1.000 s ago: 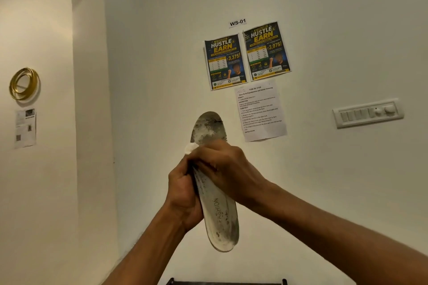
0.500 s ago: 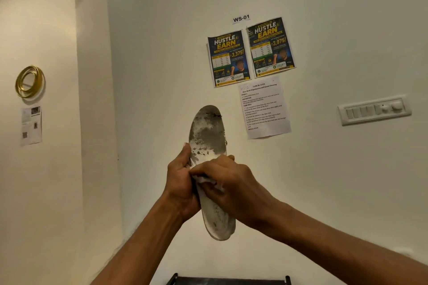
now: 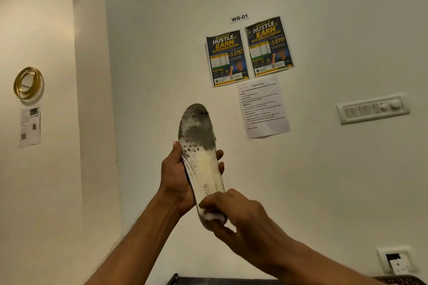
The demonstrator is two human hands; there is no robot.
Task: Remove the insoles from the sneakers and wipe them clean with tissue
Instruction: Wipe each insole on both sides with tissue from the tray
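The left hand [image 3: 177, 178] grips the insole [image 3: 201, 162] around its middle, holding it upright before the wall so its dirty face is exposed. The right hand [image 3: 240, 217] pinches a tissue [image 3: 214, 216] against the heel end, wiping.

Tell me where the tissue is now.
In the head view, the tissue is low and central, pressed by the right hand on the insole near its lower end.
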